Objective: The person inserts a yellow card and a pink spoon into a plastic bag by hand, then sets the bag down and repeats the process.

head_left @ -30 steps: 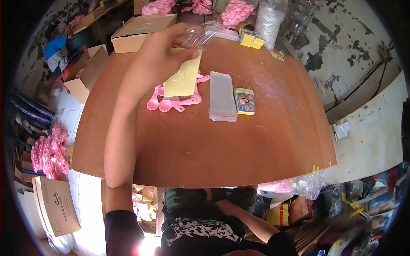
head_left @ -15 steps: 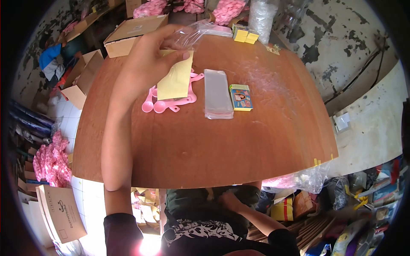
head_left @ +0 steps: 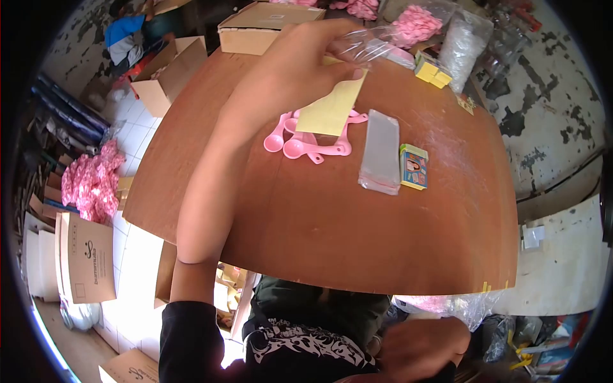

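Note:
My left hand (head_left: pixel 306 60) reaches over the table, its thumb pressed on a pale yellow paper (head_left: pixel 329 112). A clear plastic bag (head_left: pixel 367 43) extends from its fingertips. Beneath the paper, partly covered, lie several pink measuring spoons (head_left: pixel 313 148). To their right is a stack of clear plastic sleeves (head_left: pixel 381 153), with a small blue-and-yellow box (head_left: pixel 414 167) beside it. My right hand (head_left: pixel 424 345) is near my body, below the table's front edge; motion blurs its fingers.
The brown table (head_left: pixel 306 223) has a closed cardboard box (head_left: pixel 262 29) at the back left. Yellow boxes (head_left: pixel 433 70) and a clear bag roll (head_left: pixel 466 48) stand at the back right. Another person (head_left: pixel 126 38) is beside an open carton (head_left: pixel 169 76). Pink bundles (head_left: pixel 92 182) stand left.
The view has shifted, so the table's things sit further right in it. My right hand has moved from my lap out to the right. My left hand keeps hold of the yellow paper.

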